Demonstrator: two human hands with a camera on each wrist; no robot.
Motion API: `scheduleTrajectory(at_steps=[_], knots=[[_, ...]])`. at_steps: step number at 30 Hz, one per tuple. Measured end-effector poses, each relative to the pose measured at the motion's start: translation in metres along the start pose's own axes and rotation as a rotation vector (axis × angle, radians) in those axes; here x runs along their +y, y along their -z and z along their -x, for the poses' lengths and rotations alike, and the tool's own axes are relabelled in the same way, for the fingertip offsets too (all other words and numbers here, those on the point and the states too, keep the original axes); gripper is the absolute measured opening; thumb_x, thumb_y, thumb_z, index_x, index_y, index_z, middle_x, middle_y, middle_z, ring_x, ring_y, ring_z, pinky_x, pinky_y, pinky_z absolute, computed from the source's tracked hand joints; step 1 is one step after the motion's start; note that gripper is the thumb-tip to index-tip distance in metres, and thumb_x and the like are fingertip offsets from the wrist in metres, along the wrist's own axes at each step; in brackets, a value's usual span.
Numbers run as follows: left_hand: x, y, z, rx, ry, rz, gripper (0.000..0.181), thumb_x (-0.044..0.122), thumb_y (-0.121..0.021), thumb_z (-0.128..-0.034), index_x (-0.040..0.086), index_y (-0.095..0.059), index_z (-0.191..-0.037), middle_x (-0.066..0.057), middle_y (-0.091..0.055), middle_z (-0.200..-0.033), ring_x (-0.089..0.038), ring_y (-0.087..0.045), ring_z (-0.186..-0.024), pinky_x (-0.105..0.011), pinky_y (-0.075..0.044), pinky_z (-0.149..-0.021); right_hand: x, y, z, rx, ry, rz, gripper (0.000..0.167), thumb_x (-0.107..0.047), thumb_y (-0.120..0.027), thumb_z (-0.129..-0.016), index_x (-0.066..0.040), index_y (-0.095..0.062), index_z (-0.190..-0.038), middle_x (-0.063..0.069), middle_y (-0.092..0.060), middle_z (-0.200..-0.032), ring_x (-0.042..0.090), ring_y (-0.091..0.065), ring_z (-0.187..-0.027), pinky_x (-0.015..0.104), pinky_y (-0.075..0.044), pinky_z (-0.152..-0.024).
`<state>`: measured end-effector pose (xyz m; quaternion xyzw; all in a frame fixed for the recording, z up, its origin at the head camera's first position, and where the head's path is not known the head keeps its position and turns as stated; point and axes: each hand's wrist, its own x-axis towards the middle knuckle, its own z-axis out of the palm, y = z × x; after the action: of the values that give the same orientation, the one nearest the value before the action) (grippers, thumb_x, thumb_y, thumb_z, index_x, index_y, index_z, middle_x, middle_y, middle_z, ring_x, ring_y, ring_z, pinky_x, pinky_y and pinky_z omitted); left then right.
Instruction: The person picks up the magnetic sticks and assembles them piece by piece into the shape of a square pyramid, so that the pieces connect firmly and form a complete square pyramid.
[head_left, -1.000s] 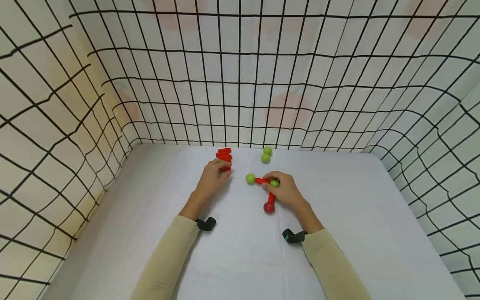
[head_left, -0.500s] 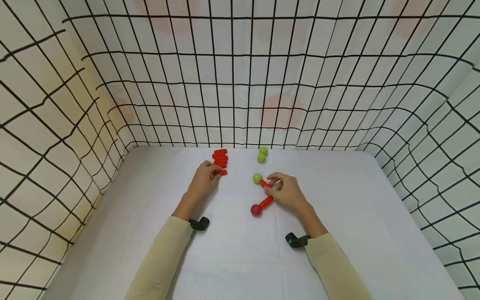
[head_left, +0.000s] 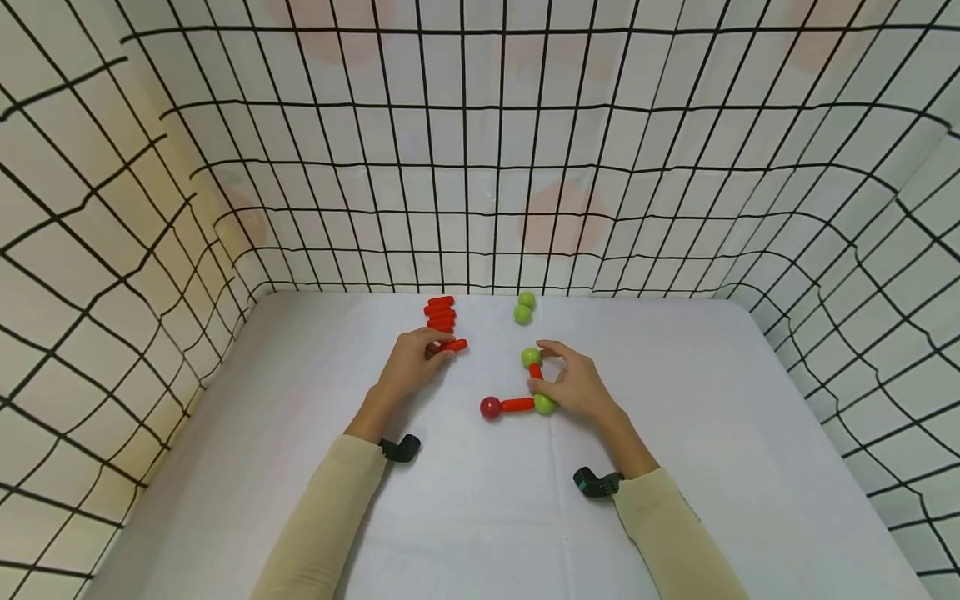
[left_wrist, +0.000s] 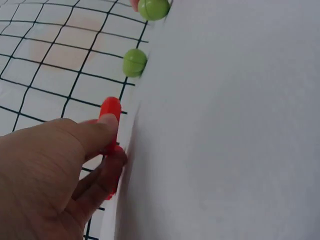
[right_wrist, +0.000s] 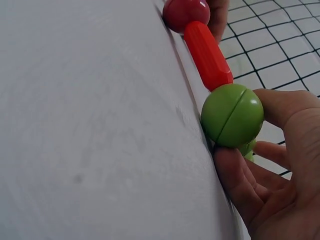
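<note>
My left hand [head_left: 411, 360] pinches a red rod [left_wrist: 111, 105] between thumb and fingers, just in front of a stack of several red rods [head_left: 441, 313]. My right hand [head_left: 576, 380] holds an L-shaped ball-and-rod piece on the cloth. Its corner is a green ball [right_wrist: 233, 115]. One red rod [head_left: 517, 405] runs left from it to a dark red ball [head_left: 491, 407]. Another short red rod [head_left: 536, 372], partly behind the thumb, leads away to a second green ball [head_left: 531, 357]. In the right wrist view, thumb and fingers lie around the corner ball.
Two loose green balls [head_left: 524, 308] sit near the back edge of the white-covered table [head_left: 480, 517]. Black wire grid panels [head_left: 480, 167] rise at the back and both sides.
The L-shaped piece has turned clockwise under my right hand, its red ball swinging left and its far green ball right. My left hand has drawn one rod away from the stack.
</note>
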<state>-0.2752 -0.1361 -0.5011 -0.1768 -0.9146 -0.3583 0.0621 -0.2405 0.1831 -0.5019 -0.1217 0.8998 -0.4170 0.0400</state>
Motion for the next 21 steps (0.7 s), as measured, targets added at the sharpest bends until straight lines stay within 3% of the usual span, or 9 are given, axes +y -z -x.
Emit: scheduleTrajectory(at_steps=[3,7,15,21], knots=[[0.004,-0.002,-0.002,-0.016,-0.027,0.037,0.029,0.015,-0.076,-0.0942,0.009,-0.076,-0.122,-0.007,-0.075,-0.113,-0.02,-0.071,-0.095,-0.035,-0.061,-0.089,-0.001,-0.002,0.0,-0.022,0.001,-0.023,0.065,-0.028,-0.08,-0.089,-0.017,-0.053,-0.146,0.011,-0.06,-0.142,0.012,-0.046,-0.047,0.023,-0.036,-0.045],[0.01,-0.006,-0.005,-0.042,-0.014,0.079,0.028,0.014,-0.076,-0.0939,0.01,-0.076,-0.121,-0.005,-0.077,-0.109,-0.019,-0.073,-0.095,-0.036,-0.061,-0.091,-0.003,-0.006,-0.002,-0.033,-0.021,-0.042,0.064,-0.031,-0.081,-0.088,-0.018,-0.054,-0.144,0.008,-0.06,-0.142,0.013,-0.051,-0.049,0.023,-0.038,-0.048],[0.02,-0.022,-0.012,-0.083,-0.023,0.126,0.03,0.015,-0.077,-0.0938,0.01,-0.075,-0.123,-0.004,-0.076,-0.113,-0.018,-0.074,-0.099,-0.033,-0.061,-0.092,-0.003,-0.014,-0.008,-0.016,-0.045,-0.107,0.066,-0.03,-0.084,-0.087,-0.017,-0.052,-0.144,0.009,-0.055,-0.147,0.017,-0.062,-0.066,0.026,-0.049,-0.062],[0.028,-0.032,-0.017,-0.088,-0.029,0.141,0.028,0.014,-0.077,-0.0932,0.011,-0.076,-0.121,-0.003,-0.077,-0.112,-0.017,-0.074,-0.096,-0.032,-0.061,-0.09,-0.002,-0.016,-0.01,0.003,-0.067,-0.144,0.066,-0.029,-0.084,-0.086,-0.017,-0.053,-0.144,0.008,-0.055,-0.147,0.019,-0.062,-0.065,0.025,-0.049,-0.061]])
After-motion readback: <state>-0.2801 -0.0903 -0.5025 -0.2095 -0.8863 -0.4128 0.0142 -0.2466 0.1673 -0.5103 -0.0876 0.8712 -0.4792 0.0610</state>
